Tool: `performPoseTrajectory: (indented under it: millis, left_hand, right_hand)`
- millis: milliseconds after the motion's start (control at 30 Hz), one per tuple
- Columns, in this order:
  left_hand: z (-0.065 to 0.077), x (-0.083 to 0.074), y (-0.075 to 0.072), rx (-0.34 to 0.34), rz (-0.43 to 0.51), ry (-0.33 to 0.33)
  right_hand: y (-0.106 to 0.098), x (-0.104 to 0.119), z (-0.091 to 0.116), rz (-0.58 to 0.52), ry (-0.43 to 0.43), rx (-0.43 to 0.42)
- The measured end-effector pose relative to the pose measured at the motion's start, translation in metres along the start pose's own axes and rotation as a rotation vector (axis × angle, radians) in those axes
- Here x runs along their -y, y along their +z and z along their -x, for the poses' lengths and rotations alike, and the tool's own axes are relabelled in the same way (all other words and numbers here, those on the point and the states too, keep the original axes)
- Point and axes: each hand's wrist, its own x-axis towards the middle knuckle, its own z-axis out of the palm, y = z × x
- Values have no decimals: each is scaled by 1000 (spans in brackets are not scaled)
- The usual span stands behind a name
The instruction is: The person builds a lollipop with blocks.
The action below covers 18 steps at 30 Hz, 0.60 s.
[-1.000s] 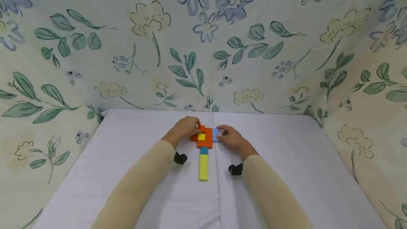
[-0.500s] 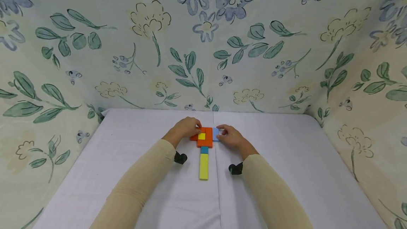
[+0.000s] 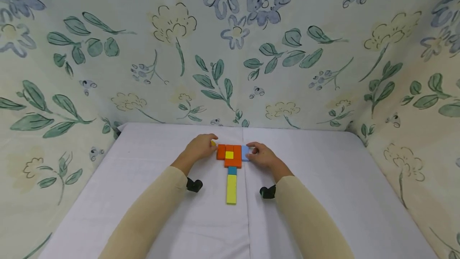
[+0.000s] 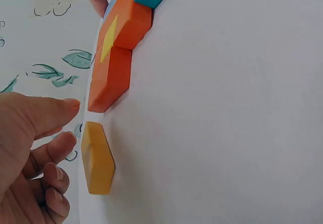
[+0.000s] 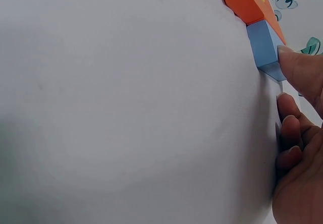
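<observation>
In the head view, an arrangement of flat blocks lies mid-table: orange blocks point(image 3: 234, 163) around a small yellow square point(image 3: 229, 155), a teal block point(image 3: 232, 170) and a long yellow block point(image 3: 231, 189) below. A light blue block point(image 3: 245, 153) adjoins the orange ones on the right. My right hand point(image 3: 265, 157) pinches it, thumb on its near side in the right wrist view. My left hand point(image 3: 198, 148) is left of the arrangement, thumb and fingers apart. A separate yellow block point(image 4: 97, 158) sits just beyond its fingertips in the left wrist view, with a gap to the thumb.
A white cloth point(image 3: 305, 219) covers the table, with a crease running down near its middle. Floral fabric point(image 3: 230, 71) hangs behind and along both sides. Black wrist devices point(image 3: 195, 185) show under both forearms.
My left hand has moved left, off the orange blocks; the left orange block is now uncovered and a yellow block shows by the fingers. The right hand stays at the light blue block.
</observation>
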Motion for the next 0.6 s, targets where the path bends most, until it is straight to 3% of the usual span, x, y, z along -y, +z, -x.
performPoseTrajectory:
  millis: [200,600]
  left_hand:
    - [12,21,0,-62,32,-95]
    - [23,37,3,-93,104,-148]
  right_hand:
    - [1,-2,1,-4,-14,-2]
    - [2,-1,1,-13,-14,-7]
